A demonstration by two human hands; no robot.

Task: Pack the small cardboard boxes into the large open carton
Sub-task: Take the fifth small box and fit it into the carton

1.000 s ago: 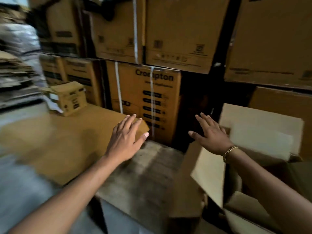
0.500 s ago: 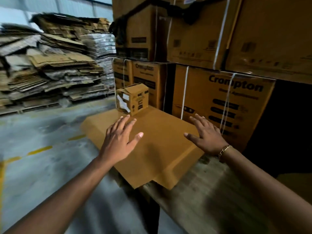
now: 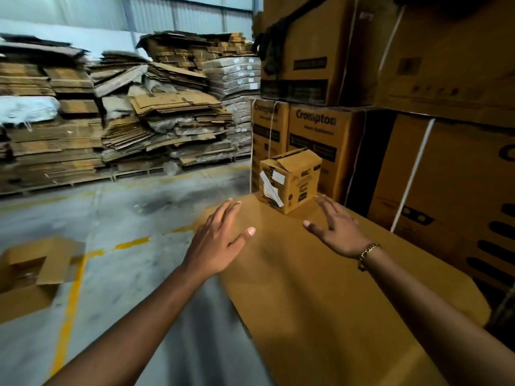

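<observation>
Brown cardboard covers the bench (image 3: 320, 302). In the head view the one box (image 3: 291, 179) stands at the bench's far end, close to the far left corner and just beside the stacked Crompton cartons (image 3: 320, 135). Its top flap looks loose, and a torn label hangs on its left face. My left grip (image 3: 220, 243) and right grip (image 3: 338, 232) hover over the bench short of the box. Both are spread wide with fingers straight, holding nothing. The right fingertips are near the box's lower right corner, not touching as far as I can tell.

I judge the step in hand to be the reach for the box. I would bring one grip to each side face, press evenly, and lift by the walls. The loose flap and the label could tear.

Against half a second ago, both grips are closer to the box and the view has swung left. A floor carton (image 3: 28, 274), open, has come into view at the left. I cannot tell whether it is the packing carton. The one seen a second ago past the bench's right end is out of view.
</observation>
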